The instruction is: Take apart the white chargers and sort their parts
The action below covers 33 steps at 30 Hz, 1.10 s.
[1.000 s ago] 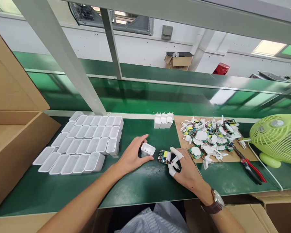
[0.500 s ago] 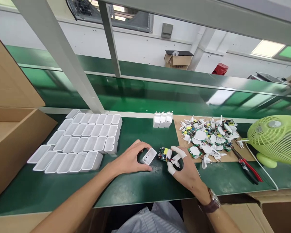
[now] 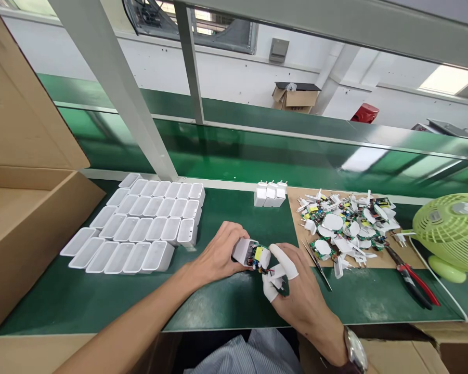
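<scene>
My left hand is closed around a white charger housing, its open end turned to the right. Finger cots cover the thumb and a finger of my right hand, which pinches a circuit board with a yellow-wrapped part and a white plug piece attached. The board's left end is at the mouth of the housing, partly inside as far as I can see. Rows of white housings stand to the left. On the right is a heap of circuit boards with white plugs.
Behind the hands stand several plugged white chargers. Tweezers and red-handled pliers lie at the right, near a green fan with its white cord. A large cardboard box is at the far left.
The circuit board and the housing have come together; before, a gap lay between them. My left hand has tipped the housing so its open end faces the board. The whole view has shifted slightly.
</scene>
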{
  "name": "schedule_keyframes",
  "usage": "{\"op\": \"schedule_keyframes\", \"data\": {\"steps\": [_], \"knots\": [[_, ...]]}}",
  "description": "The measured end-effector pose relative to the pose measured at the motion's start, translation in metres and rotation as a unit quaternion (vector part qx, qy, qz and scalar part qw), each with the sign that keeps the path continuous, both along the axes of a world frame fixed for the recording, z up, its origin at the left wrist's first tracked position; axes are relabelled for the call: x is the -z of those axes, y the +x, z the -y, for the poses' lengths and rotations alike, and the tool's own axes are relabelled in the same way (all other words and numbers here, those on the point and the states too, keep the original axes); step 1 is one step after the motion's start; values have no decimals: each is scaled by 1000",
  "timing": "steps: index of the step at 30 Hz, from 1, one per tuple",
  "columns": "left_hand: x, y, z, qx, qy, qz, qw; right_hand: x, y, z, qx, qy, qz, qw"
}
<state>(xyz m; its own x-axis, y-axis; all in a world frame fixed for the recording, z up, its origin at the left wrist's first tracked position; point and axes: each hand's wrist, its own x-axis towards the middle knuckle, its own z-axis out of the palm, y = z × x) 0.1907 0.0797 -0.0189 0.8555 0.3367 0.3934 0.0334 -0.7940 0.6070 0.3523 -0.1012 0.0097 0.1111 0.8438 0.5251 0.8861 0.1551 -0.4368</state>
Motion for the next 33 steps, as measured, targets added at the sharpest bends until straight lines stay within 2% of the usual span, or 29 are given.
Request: {"op": "schedule_keyframes", "data": {"steps": [33], "knots": [[5, 1, -1, -19, 16, 16, 1000, -10, -3, -12, 4, -26, 35, 999]]}}
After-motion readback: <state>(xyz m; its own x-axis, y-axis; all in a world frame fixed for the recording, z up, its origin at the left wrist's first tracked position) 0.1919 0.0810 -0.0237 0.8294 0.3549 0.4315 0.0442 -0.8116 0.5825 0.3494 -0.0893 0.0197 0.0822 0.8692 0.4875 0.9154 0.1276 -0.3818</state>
